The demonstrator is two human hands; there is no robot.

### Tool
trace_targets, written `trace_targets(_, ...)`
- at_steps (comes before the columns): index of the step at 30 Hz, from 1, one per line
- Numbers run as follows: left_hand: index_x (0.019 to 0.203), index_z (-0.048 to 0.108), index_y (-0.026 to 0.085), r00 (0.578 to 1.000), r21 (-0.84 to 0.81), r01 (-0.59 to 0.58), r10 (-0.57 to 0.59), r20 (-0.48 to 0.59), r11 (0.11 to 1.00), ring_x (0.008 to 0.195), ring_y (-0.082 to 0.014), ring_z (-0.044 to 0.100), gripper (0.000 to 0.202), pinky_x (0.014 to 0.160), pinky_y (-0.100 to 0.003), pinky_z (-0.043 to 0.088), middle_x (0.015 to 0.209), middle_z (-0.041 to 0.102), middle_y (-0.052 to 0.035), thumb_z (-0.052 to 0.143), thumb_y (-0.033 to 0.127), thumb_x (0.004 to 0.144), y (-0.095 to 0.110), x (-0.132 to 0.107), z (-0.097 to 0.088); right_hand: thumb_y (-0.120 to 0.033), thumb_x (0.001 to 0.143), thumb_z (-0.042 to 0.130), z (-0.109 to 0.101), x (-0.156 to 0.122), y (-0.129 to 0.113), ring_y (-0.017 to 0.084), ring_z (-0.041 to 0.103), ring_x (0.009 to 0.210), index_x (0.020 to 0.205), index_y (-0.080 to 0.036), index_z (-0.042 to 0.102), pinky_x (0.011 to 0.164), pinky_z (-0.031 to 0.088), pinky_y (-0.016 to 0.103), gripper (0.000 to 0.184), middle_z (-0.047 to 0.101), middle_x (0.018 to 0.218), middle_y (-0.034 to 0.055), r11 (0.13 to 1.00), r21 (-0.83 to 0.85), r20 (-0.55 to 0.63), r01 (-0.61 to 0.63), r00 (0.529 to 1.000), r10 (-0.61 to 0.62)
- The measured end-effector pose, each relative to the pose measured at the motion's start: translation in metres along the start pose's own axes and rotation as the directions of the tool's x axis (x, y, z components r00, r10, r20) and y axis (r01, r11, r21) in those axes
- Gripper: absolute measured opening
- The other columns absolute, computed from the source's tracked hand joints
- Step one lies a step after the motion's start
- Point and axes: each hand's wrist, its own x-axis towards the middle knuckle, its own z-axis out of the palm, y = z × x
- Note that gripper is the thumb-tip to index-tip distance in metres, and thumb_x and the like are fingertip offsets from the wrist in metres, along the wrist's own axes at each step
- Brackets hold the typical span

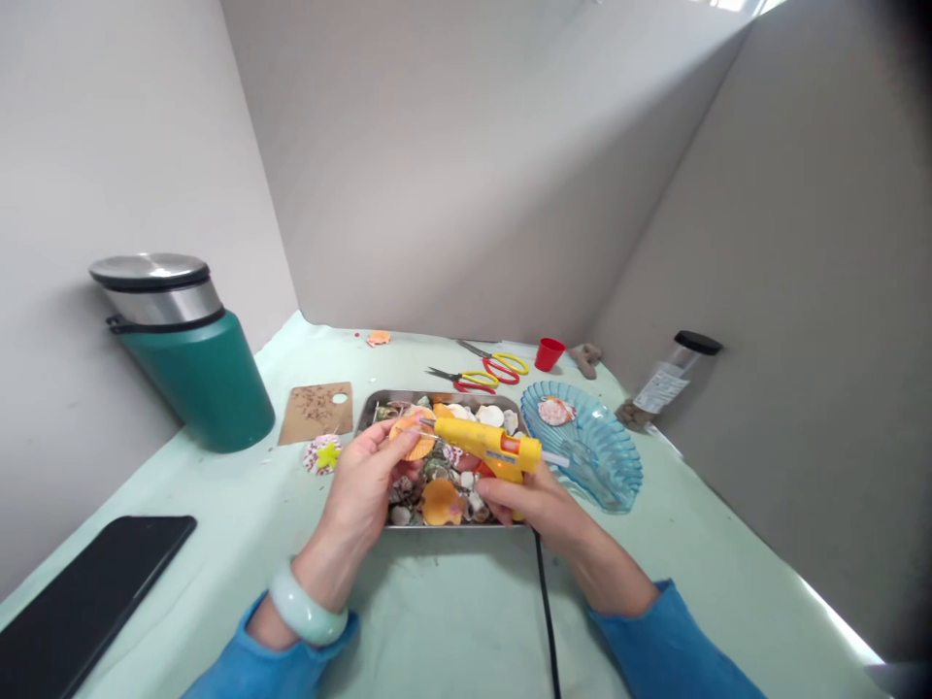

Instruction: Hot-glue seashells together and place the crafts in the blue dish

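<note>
My left hand (371,471) pinches an orange scallop shell (416,443) above the left part of a metal tray (455,526). Wrapped round the handle of a yellow hot glue gun (487,444) is my right hand (528,497). The gun's nozzle points left and is at the shell's edge; whether it touches, I cannot tell. A clear glue stick (555,459) sticks out of the gun's back, and a black cord (545,612) runs down toward me. Below both hands the tray holds many small shells, with a larger orange shell (442,502) near its front.
Left stand a green bottle (208,379), a phone (94,602), a brown board (315,413) and a shell piece with a yellow-green star (322,454). Behind the tray lie two pairs of scissors (473,379) and a red cup (549,354). Right are a blue shell-shaped dish (618,456) and a clear jar (666,381).
</note>
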Motion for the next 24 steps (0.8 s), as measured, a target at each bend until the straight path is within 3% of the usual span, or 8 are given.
trace_targets(11,0.088,0.068,0.013,0.998,0.061,0.018,-0.021,0.059,0.998,0.055,-0.0086,0.052,0.033,0.048,-0.019,0.039,0.074,0.064,-0.0011,0.076,0.036,0.066,-0.0020,-0.0004,0.0010,-0.034,0.077,0.064,0.0014,0.0001,0.0020,0.009,0.038,0.044,0.100,-0.019,0.066,0.046,0.030,0.023,0.027,0.044,0.049,-0.0065,0.999,0.032,-0.034,0.000,0.999,0.001)
trace_targets(24,0.089,0.065,0.012,0.999,0.072,-0.005,0.003,0.034,0.997,0.054,-0.0061,0.049,0.033,0.047,-0.017,0.040,0.075,0.062,0.0001,0.076,0.036,0.067,-0.0011,0.0000,0.0034,-0.033,0.080,0.063,-0.0001,0.0004,0.0047,0.009,0.037,0.046,0.103,-0.018,0.065,0.047,0.030,0.023,0.028,0.044,0.050,-0.0063,1.000,-0.012,-0.004,0.010,1.000,-0.010)
